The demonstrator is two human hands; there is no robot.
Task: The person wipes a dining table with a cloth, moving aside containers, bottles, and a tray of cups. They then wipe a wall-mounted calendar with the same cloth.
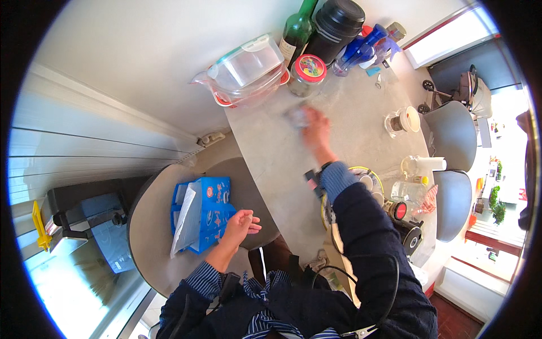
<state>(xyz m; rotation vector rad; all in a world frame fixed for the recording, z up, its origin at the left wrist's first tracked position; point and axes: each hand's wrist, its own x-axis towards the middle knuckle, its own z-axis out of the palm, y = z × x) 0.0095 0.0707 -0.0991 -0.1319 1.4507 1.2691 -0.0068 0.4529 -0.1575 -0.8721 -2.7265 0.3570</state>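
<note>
My right hand (316, 129) reaches over the grey tabletop (271, 178), blurred by motion. Its fingers are around a small pale object (297, 117), too smeared to name, at or just above the surface. A clear jar with a red patterned lid (310, 70) stands just beyond it. Beside that jar, clear plastic food containers (250, 70) are stacked against the wall. My left hand (241, 229) hangs off the table's left edge with loosely bent fingers and nothing in it. Close by, a blue printed bag (214, 212) with a white sheet in it rests on a chair seat (148, 229).
A green glass bottle (298, 27), a black lidded container (334, 29) and a blue bottle (360, 51) line the back. White cups (410, 119), a water-filled clear container (408, 191) and a yellow-rimmed tray (381, 180) occupy the right side. Grey chairs (453, 137) stand beyond.
</note>
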